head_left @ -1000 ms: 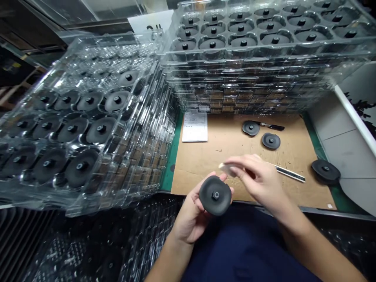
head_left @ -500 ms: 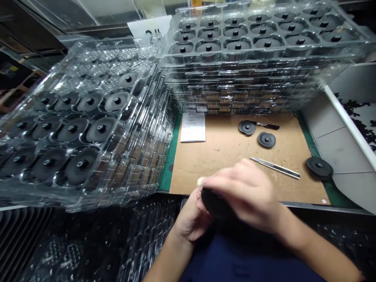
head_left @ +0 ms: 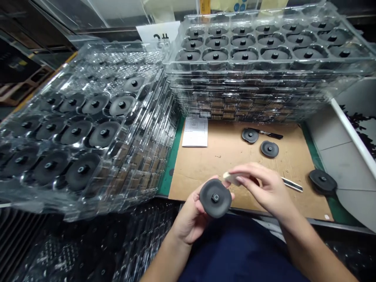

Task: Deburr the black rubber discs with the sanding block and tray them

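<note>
My left hand (head_left: 190,221) is closed around the edge of a black rubber disc (head_left: 209,197), its raised centre stud turned up toward me. Just right of the disc, my right hand (head_left: 266,188) pinches a small pale flat piece (head_left: 232,178) between thumb and fingers. The tip of that piece is close to the disc's upper right rim; I cannot tell whether they touch. Beyond my right hand lies a utility knife (head_left: 292,184), partly covered by the hand.
Two more discs, one a black disc (head_left: 269,149), lie on the cardboard sheet (head_left: 194,168) near a black-handled tool (head_left: 272,134). Another disc (head_left: 322,181) sits at the right edge. Stacked clear trays (head_left: 173,98) of discs rise left and behind. A paper slip (head_left: 195,135) lies at back left.
My right hand has drawn back to the right off the disc, uncovering its face and the pale piece. The disc now faces up more. The whole view has shifted slightly.
</note>
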The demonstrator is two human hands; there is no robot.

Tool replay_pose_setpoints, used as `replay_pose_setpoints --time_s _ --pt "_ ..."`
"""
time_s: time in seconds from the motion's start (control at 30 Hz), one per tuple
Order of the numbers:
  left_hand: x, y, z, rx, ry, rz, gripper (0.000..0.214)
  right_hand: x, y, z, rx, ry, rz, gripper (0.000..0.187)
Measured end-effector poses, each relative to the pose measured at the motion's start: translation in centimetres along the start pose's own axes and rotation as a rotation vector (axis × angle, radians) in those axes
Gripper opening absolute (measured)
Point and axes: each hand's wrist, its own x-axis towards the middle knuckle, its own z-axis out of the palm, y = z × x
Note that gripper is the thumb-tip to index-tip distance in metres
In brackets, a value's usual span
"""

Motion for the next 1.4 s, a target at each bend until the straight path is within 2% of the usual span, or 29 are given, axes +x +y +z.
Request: replay_pose_setpoints --time_s 0.1,0.2,0.3,0.37,0.43,0.5,0.53,0.57,0.63,0.73,0.8,0.93,1.0,1.07,1.13,1.2,1.27,1.33,1.4 --pt "1.4 0.4 0.1 -0.023 -0.054 -0.035 0.068 -2.2 3.2 0.3 0.03 0.169 0.203 0.019" --pt "2.7 0.4 0.1 -0.038 -0.061 -0.067 0.065 -3.9 5.2 0.9 0.057 0.245 0.302 0.018" --pt "3.5 0.3 0.3 -0.048 -0.064 -0.099 0.064 -3.6 5.1 0.5 0.051 0.294 0.344 0.018" --pt "4.0 0.3 0.5 -0.053 -0.058 -0.102 0.064 -2.1 3.7 -0.1 0.033 0.336 0.295 0.022" --pt "4.4 0.2 0.6 -0.061 -0.028 -0.09 0.062 -0.1 2.0 -0.5 -0.007 0.264 0.095 0.029" --pt "4.7 0.0 0.4 -0.074 0.012 -0.065 0.058 2.0 0.8 -0.4 -0.046 0.094 -0.164 0.032" --pt "4.7 0.0 0.2 -0.078 0.031 -0.046 0.054 2.9 0.7 -0.3 -0.056 0.003 -0.241 0.031" --pt "4.7 -0.1 0.0 -0.085 0.047 -0.03 0.051 3.5 0.9 -0.2 -0.063 -0.063 -0.257 0.029" --pt "4.2 -0.1 -0.7 -0.114 0.054 -0.024 0.05 4.1 2.1 -0.1 -0.062 -0.096 -0.126 0.024" --pt "3.3 0.0 -1.6 -0.19 0.006 -0.041 0.058 3.1 4.8 0.2 -0.005 -0.002 0.174 0.019" --pt "2.9 0.0 -1.9 -0.24 -0.054 -0.036 0.058 1.9 6.4 1.1 0.044 0.024 0.274 0.02" --pt "3.1 0.1 -1.7 -0.307 -0.135 -0.031 0.054 0.2 7.8 4.0 0.037 -0.08 0.26 0.021" --pt "3.2 0.2 -1.4 -0.315 -0.149 -0.035 0.055 0.0 7.8 4.9 0.019 -0.069 0.234 0.023" --pt "3.3 0.3 -1.1 -0.296 -0.157 -0.036 0.057 0.1 7.5 4.9 0.0 -0.027 0.221 0.026" --pt "3.1 0.3 -1.0 -0.219 -0.156 -0.016 0.059 0.1 7.0 4.2 0.004 -0.003 0.208 0.025" --pt "3.0 0.3 -1.2 -0.018 -0.131 0.071 0.058 0.0 6.4 3.3 0.029 -0.004 0.19 0.023" --pt "2.9 0.2 -1.5 0.357 -0.068 0.266 0.066 -0.4 5.9 2.6 0.062 -0.002 0.175 0.022" --pt "3.1 0.1 -1.8 0.821 -0.018 0.535 0.096 -0.9 5.5 2.2 0.072 0.034 0.169 0.022" --pt "3.3 0.1 -2.0 1.179 -0.01 0.743 0.114 -1.5 5.1 1.9 0.059 0.073 0.152 0.025"
